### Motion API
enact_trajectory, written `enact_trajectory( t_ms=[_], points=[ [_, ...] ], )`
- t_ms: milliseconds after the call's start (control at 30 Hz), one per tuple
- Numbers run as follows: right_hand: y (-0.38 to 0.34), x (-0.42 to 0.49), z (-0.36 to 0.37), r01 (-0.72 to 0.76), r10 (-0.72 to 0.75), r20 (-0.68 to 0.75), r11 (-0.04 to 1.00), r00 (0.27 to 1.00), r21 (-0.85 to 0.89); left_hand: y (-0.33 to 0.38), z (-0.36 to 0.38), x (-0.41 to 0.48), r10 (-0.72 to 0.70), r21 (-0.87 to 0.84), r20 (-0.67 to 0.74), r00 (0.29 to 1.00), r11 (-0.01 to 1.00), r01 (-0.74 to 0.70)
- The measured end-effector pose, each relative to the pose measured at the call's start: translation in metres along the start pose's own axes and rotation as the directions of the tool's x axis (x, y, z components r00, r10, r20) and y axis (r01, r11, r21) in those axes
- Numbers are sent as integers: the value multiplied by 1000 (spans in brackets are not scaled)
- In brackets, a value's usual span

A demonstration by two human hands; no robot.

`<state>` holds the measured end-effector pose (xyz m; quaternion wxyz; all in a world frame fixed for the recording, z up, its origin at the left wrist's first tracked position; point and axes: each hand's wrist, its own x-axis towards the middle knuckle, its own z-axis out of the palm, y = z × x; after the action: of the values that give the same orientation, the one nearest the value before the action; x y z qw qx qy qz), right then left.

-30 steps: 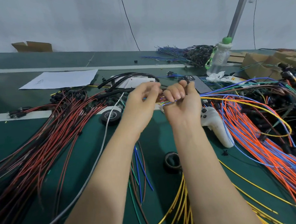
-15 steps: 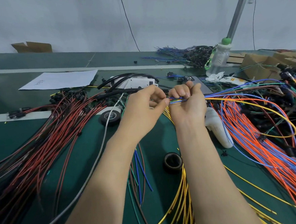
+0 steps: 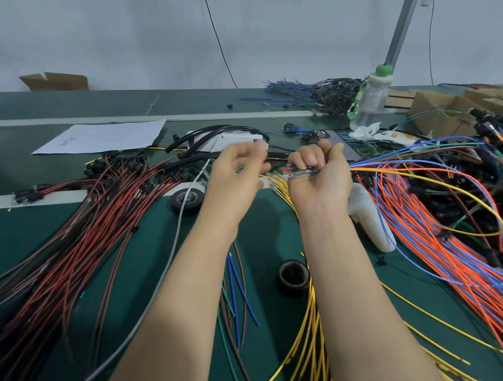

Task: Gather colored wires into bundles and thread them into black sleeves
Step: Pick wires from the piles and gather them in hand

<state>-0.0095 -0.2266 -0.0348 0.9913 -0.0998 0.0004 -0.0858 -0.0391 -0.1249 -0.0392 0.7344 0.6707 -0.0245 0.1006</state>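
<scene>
My right hand (image 3: 317,175) is raised over the green table (image 3: 130,258) and grips a small bundle of coloured wires (image 3: 373,165), blue, green and yellow. Their short ends stick out to the left of the fist; their long tails arc off to the right. My left hand (image 3: 237,173) hovers a little to the left, apart from the bundle. Its fingers are curled and blurred by motion, and I cannot tell whether it holds anything. Black sleeves (image 3: 193,136) lie on the table just behind both hands.
Red and black wires (image 3: 68,233) fan out on the left, orange and blue ones (image 3: 441,242) on the right, yellow ones (image 3: 308,335) near me. Two tape rolls (image 3: 185,198) (image 3: 293,275), a white tool (image 3: 368,220), a bottle (image 3: 369,101), paper (image 3: 100,137) and cardboard boxes (image 3: 447,108) lie around.
My left hand has pulled away to the left from the wire ends it was pinching. My right hand keeps its grip on the bundle and has barely moved.
</scene>
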Motion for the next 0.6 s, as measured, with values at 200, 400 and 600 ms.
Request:
enact_trajectory(
  t_ms=[200, 400, 600],
  points=[
    [15, -7, 2, -25, 26, 6, 989, 1000, -142, 11, 16, -5, -288, -620, 174, 942, 711, 332],
    [19, -10, 1, -21, 15, -26, 972, 1000, -235, 12, 25, -9, -263, -582, 175, 949, 750, 315],
    [12, -7, -1, -21, 16, -31, 987, 999, -161, 6, 22, -7, -214, -239, 95, 972, 943, 230]
  ],
)
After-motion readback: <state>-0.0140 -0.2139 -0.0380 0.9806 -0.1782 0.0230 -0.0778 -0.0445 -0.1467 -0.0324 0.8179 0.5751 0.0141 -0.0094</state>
